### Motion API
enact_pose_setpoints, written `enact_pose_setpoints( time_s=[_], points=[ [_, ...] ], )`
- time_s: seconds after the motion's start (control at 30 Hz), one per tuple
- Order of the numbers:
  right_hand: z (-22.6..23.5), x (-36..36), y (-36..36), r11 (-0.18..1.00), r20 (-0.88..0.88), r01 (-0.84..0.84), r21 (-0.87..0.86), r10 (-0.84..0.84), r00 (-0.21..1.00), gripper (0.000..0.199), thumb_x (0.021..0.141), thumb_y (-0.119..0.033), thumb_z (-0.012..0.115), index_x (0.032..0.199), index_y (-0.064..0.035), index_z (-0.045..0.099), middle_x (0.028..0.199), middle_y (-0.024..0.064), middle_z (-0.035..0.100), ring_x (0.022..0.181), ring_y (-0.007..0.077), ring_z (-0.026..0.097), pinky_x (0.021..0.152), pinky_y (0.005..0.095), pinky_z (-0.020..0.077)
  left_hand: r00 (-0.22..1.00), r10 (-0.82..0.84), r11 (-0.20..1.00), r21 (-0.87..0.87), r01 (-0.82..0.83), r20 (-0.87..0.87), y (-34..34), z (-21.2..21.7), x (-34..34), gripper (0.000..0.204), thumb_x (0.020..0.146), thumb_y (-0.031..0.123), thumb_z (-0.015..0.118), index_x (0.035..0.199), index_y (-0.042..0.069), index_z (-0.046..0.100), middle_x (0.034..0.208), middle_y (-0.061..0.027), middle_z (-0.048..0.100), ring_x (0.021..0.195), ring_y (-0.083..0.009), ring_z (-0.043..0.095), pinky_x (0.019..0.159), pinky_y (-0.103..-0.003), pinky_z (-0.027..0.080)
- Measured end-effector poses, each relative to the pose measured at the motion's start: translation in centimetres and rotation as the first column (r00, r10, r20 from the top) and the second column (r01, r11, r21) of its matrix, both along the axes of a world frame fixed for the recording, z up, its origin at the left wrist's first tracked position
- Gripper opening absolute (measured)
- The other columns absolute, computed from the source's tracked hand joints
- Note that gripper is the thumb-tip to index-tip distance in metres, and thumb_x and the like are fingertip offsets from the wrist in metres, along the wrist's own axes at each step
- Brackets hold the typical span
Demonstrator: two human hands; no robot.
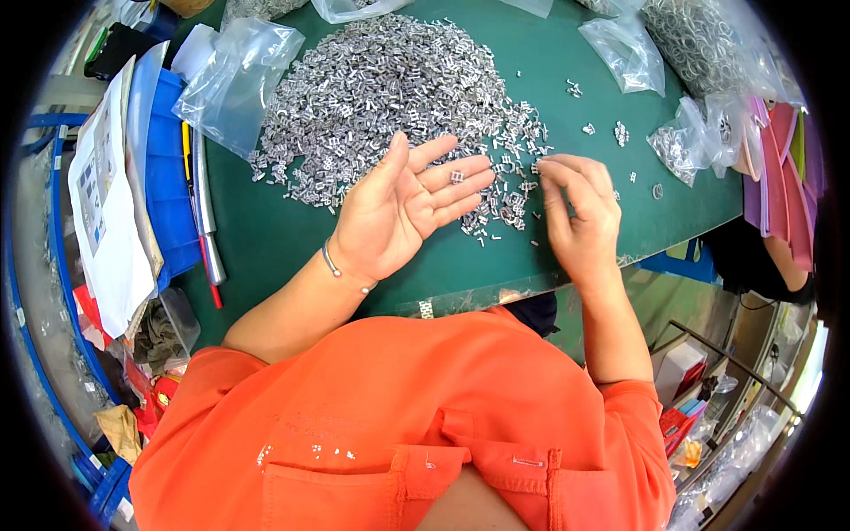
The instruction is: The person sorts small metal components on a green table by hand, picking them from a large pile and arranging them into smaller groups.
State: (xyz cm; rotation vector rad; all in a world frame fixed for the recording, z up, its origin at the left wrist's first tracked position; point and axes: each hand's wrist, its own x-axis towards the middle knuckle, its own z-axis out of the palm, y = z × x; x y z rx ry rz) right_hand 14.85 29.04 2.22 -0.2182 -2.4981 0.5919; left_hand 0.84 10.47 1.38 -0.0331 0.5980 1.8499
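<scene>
Palm up, my left hand (398,202) is held over the near edge of a large heap of small silvery metal pieces (381,80). Its fingers are stretched out, and one small frame-shaped metal piece (457,177) rests loose on them. My right hand (580,208) is closed in a pinch just right of the heap's scattered edge. Small metal bits show right at its fingertips, but I cannot make out whether one is between them. A thin open bangle (331,258) circles my left wrist.
The green tabletop (257,257) carries the heap. Left are a plastic bag (241,84), a blue bin (173,177) with papers (104,203), and pens. Right are small loose clusters (621,134), a bag of metal rings (699,44) and pink and purple sheets (788,168).
</scene>
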Motion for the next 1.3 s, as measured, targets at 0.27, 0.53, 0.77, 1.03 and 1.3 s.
enact_pose_setpoints(
  time_s=[0.27, 0.53, 0.77, 1.03, 1.3],
  points=[
    [0.4, -3.8, -3.6, 0.954, -0.063, -0.283, -0.103, 0.278, 0.959, 0.02, 0.079, 0.005, 0.07, 0.098, -0.002, 0.068, 0.095, 0.0105, 0.065, 0.085, 0.0297, 0.062, 0.073, 0.0358, 0.0511, 0.997, -0.047, 0.998, -0.039, 0.044, -0.061, 0.1, 0.3, 0.4, 0.071, 0.106, 0.051, 0.031, 0.151, -0.004, 0.024, 0.141, -0.0233, 0.05, 0.128, -0.0283, 0.054, 0.108, -0.04, 0.043],
    [2.7, -6.9, -2.6, 0.877, 0.003, -0.105, -0.468, 0.12, 0.993, 0.008, 0.084, 0.001, 0.069, 0.092, 0.0011, 0.067, 0.085, 0.0109, 0.068, 0.071, 0.0181, 0.066, 0.064, 0.0294, 0.0521, 0.683, 0.226, 0.928, -0.06, -0.368, -0.695, -0.7, -0.8, 0.8, 0.024, 0.104, 0.013, 0.051, 0.118, -0.004, 0.058, 0.113, -0.0165, 0.068, 0.099, -0.021, 0.068, 0.089, -0.034, 0.055],
    [4.8, -18.5, 1.7, 0.751, 0.005, -0.104, -0.652, 0.141, 0.99, 0.026, 0.091, -0.012, 0.068, 0.109, 0.0076, 0.068, 0.087, 0.0061, 0.072, 0.078, 0.011, 0.065, 0.067, 0.0254, 0.0526, 0.563, 0.27, 0.873, -0.047, -0.485, -0.781, -0.2, -0.1, 0.8, 0.017, 0.101, 0.006, 0.051, 0.112, -0.002, 0.061, 0.101, -0.0113, 0.07, 0.09, -0.0162, 0.067, 0.081, -0.03, 0.055],
    [4.9, -8.4, 3.8, 0.953, 0.075, -0.003, -0.302, 0.027, 0.997, 0.019, 0.089, -0.01, 0.066, 0.104, 0.0002, 0.072, 0.081, 0.0114, 0.072, 0.075, 0.0171, 0.07, 0.069, 0.03, 0.0549, -0.309, -0.214, 0.84, -0.013, -0.543, -0.927, -0.7, -0.8, -1.0, 0.028, 0.086, 0.001, 0.063, 0.114, 0.002, 0.064, 0.125, -0.0155, 0.062, 0.12, -0.0334, 0.057, 0.102, -0.04, 0.044],
    [-1.1, 4.4, -1.2, 0.959, 0.166, -0.284, 0.002, 0.28, 0.945, 0.033, 0.075, 0.003, 0.066, 0.108, -0.0023, 0.067, 0.117, 0.0128, 0.068, 0.112, 0.0315, 0.064, 0.099, 0.0492, 0.0471, -0.357, -0.382, 0.845, -0.165, -0.509, -0.852, -0.4, -1.5, -0.6, 0.034, 0.08, 0.003, 0.069, 0.114, 0.005, 0.065, 0.136, -0.0162, 0.054, 0.13, -0.0368, 0.048, 0.109, -0.045, 0.036]
  ],
)
